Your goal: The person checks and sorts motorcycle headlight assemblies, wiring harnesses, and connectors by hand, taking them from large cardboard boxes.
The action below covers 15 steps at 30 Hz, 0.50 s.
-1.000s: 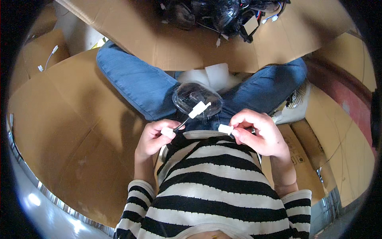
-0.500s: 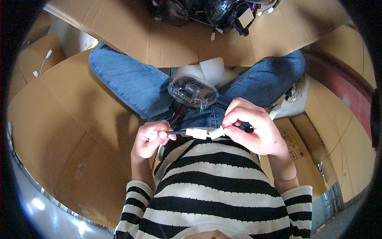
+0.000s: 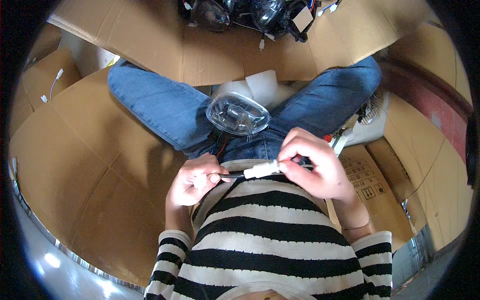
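Between my hands, in front of the striped shirt, is a white plastic connector [image 3: 261, 170] on a black cable [image 3: 232, 176]. My left hand [image 3: 192, 180] is closed on the cable, with a small white piece showing at its fingers. The thumb and fingertips of my right hand [image 3: 312, 165] pinch the connector's right end. Its white parts lie in one line; whether they are fully joined I cannot tell. A clear-lensed lamp [image 3: 237, 114] rests in my lap just beyond, red and blue wires near it.
Across my knees lies a cardboard sheet [image 3: 215, 62] bearing several dark lamps [image 3: 212, 15] with wires. Big cardboard surfaces [image 3: 75, 175] spread at the left. A printed carton [image 3: 370, 180] stands at the right. White foam [image 3: 261, 86] sits behind the lamp. A loose wired connector [image 3: 59, 74] lies far left.
The white connector parts, at an angle with a gap before, are now in line and together. My left hand has moved slightly nearer to me; the lamp appears slightly tilted and shifted left.
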Available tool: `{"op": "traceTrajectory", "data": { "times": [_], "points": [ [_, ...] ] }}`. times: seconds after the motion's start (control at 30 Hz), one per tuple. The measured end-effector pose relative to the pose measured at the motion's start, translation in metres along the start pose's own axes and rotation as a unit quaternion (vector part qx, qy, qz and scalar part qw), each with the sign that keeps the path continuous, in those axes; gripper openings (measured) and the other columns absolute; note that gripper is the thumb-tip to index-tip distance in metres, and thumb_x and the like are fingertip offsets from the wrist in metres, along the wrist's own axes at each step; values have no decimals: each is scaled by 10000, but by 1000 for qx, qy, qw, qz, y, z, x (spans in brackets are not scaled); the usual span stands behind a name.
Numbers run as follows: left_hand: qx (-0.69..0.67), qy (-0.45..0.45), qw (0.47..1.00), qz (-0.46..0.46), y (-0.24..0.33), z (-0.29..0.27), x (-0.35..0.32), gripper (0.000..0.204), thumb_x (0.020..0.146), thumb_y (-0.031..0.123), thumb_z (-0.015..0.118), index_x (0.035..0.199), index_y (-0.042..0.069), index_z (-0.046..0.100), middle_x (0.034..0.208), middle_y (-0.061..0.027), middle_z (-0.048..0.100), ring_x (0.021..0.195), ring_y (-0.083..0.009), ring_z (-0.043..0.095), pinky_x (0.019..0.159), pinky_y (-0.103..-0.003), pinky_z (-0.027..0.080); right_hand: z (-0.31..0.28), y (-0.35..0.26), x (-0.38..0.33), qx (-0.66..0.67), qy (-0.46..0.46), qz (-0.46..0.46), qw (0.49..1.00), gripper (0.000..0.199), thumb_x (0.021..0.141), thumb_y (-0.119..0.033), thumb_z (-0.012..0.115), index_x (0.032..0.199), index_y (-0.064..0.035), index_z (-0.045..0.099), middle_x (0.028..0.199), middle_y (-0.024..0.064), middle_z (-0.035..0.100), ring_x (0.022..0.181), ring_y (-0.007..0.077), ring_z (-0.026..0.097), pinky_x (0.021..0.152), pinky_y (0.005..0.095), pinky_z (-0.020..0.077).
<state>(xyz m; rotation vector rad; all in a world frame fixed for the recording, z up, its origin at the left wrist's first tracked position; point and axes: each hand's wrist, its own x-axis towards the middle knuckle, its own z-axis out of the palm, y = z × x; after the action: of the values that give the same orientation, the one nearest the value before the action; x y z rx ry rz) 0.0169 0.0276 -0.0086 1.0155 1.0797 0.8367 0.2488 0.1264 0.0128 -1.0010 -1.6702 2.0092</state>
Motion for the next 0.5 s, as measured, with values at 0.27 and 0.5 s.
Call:
{"op": "traceTrajectory", "data": {
  "times": [0.27, 0.5],
  "points": [
    [-226, 216, 943, 118, 80, 24, 57, 207, 858, 202, 466, 791, 11, 508, 772, -118, 530, 553, -133, 427, 524, -229, 360, -36, 8, -35, 35, 147, -8, 989, 22, 772, 5, 526, 753, -2, 516, 734, 30, 482, 636, 78, 429, 570, 198, 343],
    [57, 398, 907, 127, 251, -28, -13, 352, 886, 232, 370, 1112, -32, 424, 963, -121, 544, 915, -211, 469, 812, -348, 347, -37, 26, -59, 32, 133, -71, 988, 40, 765, -18, 561, 789, 5, 538, 761, 58, 509, 676, 118, 494, 589, 213, 398]
  ]
}}
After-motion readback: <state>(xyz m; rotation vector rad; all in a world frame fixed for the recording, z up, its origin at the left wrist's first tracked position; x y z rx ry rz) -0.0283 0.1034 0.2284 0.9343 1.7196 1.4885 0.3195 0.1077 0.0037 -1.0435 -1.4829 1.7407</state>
